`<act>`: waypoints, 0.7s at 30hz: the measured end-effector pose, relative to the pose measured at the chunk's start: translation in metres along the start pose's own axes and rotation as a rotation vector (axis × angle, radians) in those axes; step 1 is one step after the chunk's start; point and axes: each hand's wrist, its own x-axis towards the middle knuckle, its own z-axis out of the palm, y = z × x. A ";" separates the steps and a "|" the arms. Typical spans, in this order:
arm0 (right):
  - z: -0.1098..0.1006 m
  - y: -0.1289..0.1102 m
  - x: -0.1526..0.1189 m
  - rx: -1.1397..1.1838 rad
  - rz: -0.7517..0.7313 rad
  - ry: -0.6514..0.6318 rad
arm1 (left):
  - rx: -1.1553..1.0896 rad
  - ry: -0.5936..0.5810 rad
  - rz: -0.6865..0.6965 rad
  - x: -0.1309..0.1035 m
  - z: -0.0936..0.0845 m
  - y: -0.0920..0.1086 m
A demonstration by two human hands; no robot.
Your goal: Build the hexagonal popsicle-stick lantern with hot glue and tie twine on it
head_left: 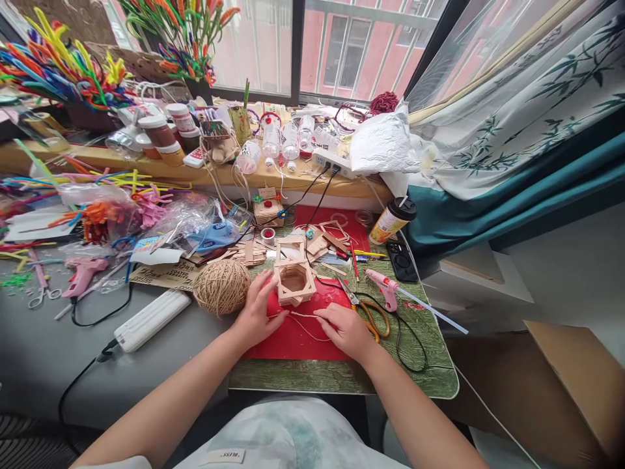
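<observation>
My left hand (256, 311) is beside the stacked wooden-stick frame (295, 281), its fingers spread and its thumb by the thin twine (303, 315). My right hand (344, 328) pinches the other end of the twine between thumb and fingertips. The twine runs between both hands over the red sheet (288, 342), with a loop hanging below. A ball of jute twine (221, 287) sits just left of my left hand. The wooden frame stands upright, its hollow middle facing up.
Scissors with orange handles (375, 319) and a pink glue gun (385, 286) lie to the right. Behind are a drink cup (393, 220), a phone (402, 262) and loose sticks (244, 253). A white power strip (152, 320) lies left, with cables around.
</observation>
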 end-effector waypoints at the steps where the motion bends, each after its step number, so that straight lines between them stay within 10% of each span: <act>1: 0.000 -0.001 0.001 -0.001 -0.002 0.006 | -0.034 0.012 -0.050 -0.001 -0.003 0.005; 21: -0.012 -0.020 0.035 0.007 0.021 0.071 | 0.151 0.025 0.136 0.015 -0.025 0.008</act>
